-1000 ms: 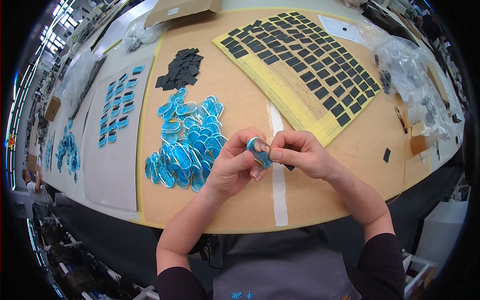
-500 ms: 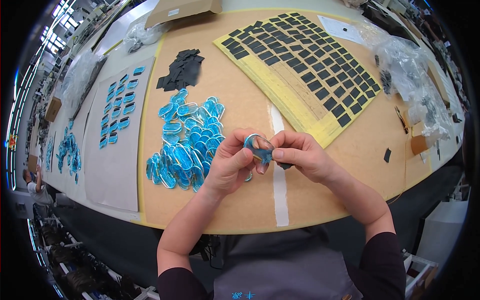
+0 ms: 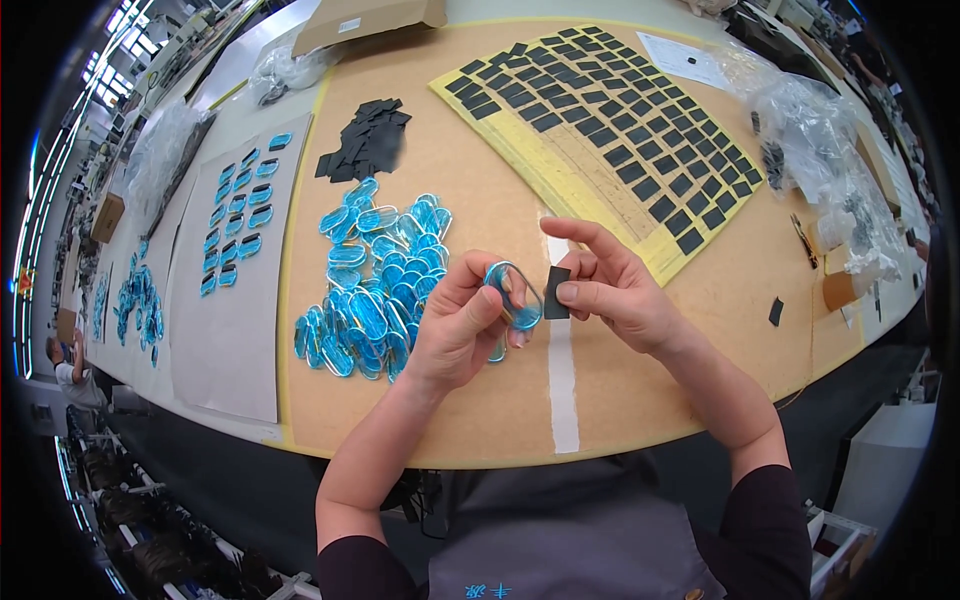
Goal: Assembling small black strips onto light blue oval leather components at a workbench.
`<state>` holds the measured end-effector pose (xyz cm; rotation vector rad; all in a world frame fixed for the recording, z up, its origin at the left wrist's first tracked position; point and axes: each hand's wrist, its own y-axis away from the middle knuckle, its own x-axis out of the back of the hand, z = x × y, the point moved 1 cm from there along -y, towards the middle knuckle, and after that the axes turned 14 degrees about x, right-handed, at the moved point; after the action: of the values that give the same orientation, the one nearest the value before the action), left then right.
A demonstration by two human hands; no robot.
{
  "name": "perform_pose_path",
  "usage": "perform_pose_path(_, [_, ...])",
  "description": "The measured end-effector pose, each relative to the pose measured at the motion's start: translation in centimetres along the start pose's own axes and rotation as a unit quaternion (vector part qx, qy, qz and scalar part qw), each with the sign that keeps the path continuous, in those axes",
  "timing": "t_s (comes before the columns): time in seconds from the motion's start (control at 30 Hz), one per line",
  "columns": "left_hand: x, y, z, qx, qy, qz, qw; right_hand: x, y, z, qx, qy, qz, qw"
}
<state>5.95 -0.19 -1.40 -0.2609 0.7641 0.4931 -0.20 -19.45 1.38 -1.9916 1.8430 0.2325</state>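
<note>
My left hand pinches a blue oval plastic piece upright above the brown table. My right hand holds a small black rectangular pad right beside that oval piece, index finger raised. Just left of my hands lies a heap of several blue oval pieces. Beyond my hands a yellow sheet carries rows of several black pads.
A pile of loose black pads lies at the back left. A grey mat holds rows of blue ovals. Clear plastic bags sit at the right. White tape strip runs toward the table's front edge. A cardboard box stands far back.
My hands have drawn slightly apart: the right hand now shows a black pad beside the blue oval, which the left hand has turned more upright.
</note>
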Motion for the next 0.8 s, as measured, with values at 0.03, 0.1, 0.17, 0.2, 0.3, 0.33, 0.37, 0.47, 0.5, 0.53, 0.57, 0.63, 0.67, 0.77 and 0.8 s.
perform_pose_path(0.03, [-0.1, 0.0, 0.0, 0.002, 0.006, 0.005, 1.000, 0.1, 0.0, 0.0, 0.000, 0.000, 0.000, 1.000])
perform_pose_path(0.1, [-0.1, 0.0, 0.1, 0.012, 0.001, 0.009, 1.000, 0.4, -0.2, 0.1, -0.004, 0.039, 0.009, 0.999])
perform_pose_path(0.17, [-0.4, 0.0, 0.2, 0.022, -0.003, 0.012, 1.000, 0.7, -0.3, 0.2, -0.025, 0.043, 0.021, 0.999])
perform_pose_path(0.2, [-0.5, 0.1, 0.2, 0.034, 0.000, 0.023, 0.999, 0.8, -0.3, 0.3, -0.045, 0.046, 0.033, 0.997])
perform_pose_path(0.3, [-0.6, 0.0, 0.1, 0.050, 0.002, 0.050, 0.997, 0.8, -0.1, 0.8, -0.063, 0.016, 0.045, 0.997])
perform_pose_path(0.33, [-0.5, 0.0, 0.1, 0.054, 0.001, 0.067, 0.996, 0.6, 0.0, 0.9, -0.063, 0.016, 0.045, 0.997])
perform_pose_path(0.37, [-0.6, 0.1, 0.1, 0.054, 0.002, 0.067, 0.996, 0.5, 0.1, 0.9, -0.071, 0.004, 0.049, 0.996])
perform_pose_path(0.47, [-1.1, 0.3, 0.3, 0.083, -0.077, 0.105, 0.988, -0.2, 0.4, 1.0, -0.080, -0.027, 0.052, 0.995])
perform_pose_path(0.5, [-1.3, 0.2, 0.2, 0.078, -0.087, 0.132, 0.984, -0.4, 0.6, 1.0, -0.080, -0.045, 0.051, 0.994])
perform_pose_path(0.53, [-1.3, 0.1, 0.2, 0.073, -0.099, 0.160, 0.979, -0.5, 0.6, 1.1, -0.081, -0.045, 0.051, 0.994])
perform_pose_path(0.57, [-1.2, 0.2, 0.2, 0.073, -0.099, 0.161, 0.979, -0.5, 0.7, 1.1, -0.086, -0.062, 0.053, 0.993])
perform_pose_path(0.63, [-1.0, 0.2, 0.3, 0.074, -0.112, 0.157, 0.978, -0.8, 0.9, 1.2, -0.093, -0.079, 0.054, 0.991])
perform_pose_path(0.67, [-1.0, 0.2, 0.3, 0.074, -0.112, 0.158, 0.978, -0.9, 0.9, 1.1, -0.106, -0.095, 0.054, 0.988])
perform_pose_path(0.77, [-0.9, 0.1, 0.1, 0.077, -0.108, 0.162, 0.978, -1.1, 1.0, 1.3, -0.123, -0.105, 0.052, 0.985])
perform_pose_path(0.8, [-0.9, 0.1, 0.1, 0.079, -0.103, 0.156, 0.979, -1.0, 1.0, 1.3, -0.127, -0.100, 0.051, 0.986])
